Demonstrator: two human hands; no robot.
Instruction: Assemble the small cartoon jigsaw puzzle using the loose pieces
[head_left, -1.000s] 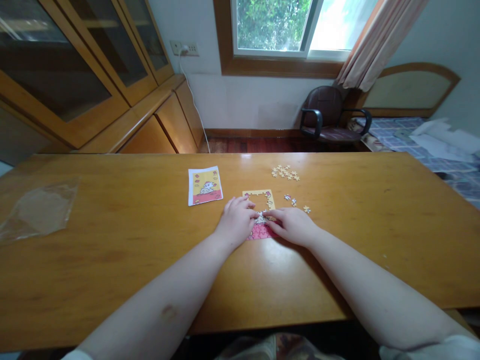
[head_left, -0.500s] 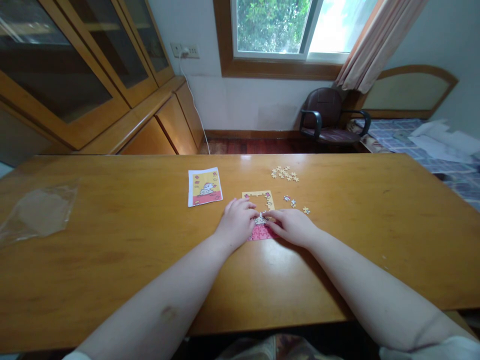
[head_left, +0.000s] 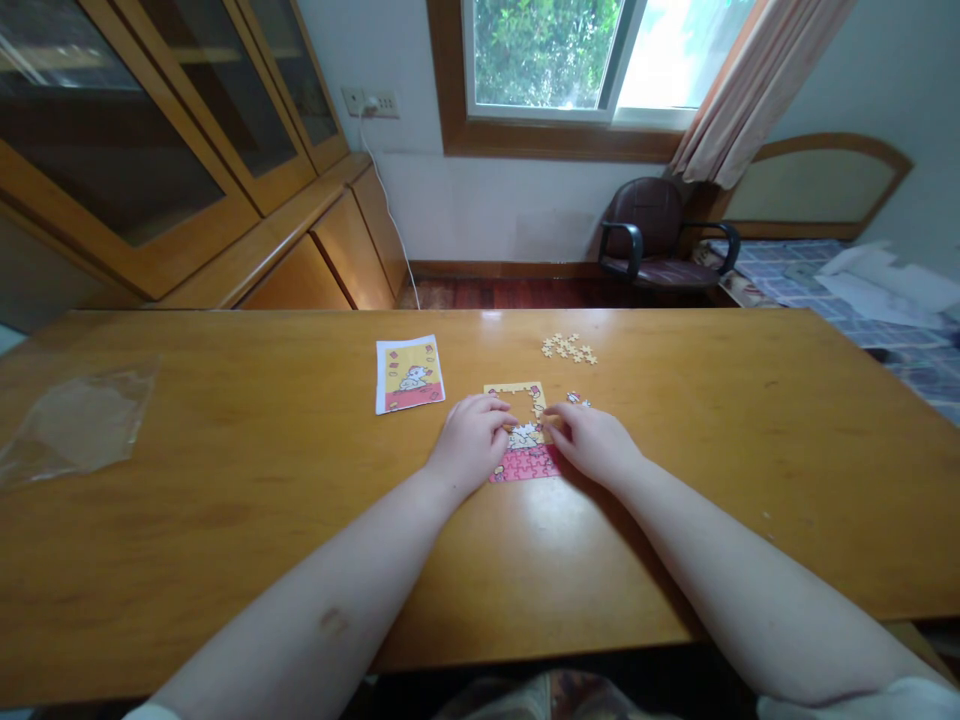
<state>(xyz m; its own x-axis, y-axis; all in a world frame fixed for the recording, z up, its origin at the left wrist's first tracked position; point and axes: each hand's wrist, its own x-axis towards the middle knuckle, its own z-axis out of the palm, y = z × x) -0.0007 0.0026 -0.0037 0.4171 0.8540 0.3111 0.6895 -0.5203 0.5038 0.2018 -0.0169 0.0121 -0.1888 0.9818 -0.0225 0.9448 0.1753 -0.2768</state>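
A partly assembled jigsaw puzzle lies on the table, pink along the bottom, with a white figure above and a yellow border around a gap showing bare wood. My left hand rests on its left edge, fingers stretched toward the gap and holding nothing I can see. At the right edge is my right hand, thumb and fingers apart, with no piece visible between them. A few loose puzzle pieces lie just beyond the right hand, partly hidden by it.
Farther back sits a cluster of yellow puzzle pieces. A reference picture card lies left of the puzzle. A clear plastic bag is at the table's far left. Beyond the wooden table stands an office chair.
My right hand has moved right, off the puzzle's middle, uncovering the white figure and more of the pink part. It now covers a loose piece. My left hand has barely moved.
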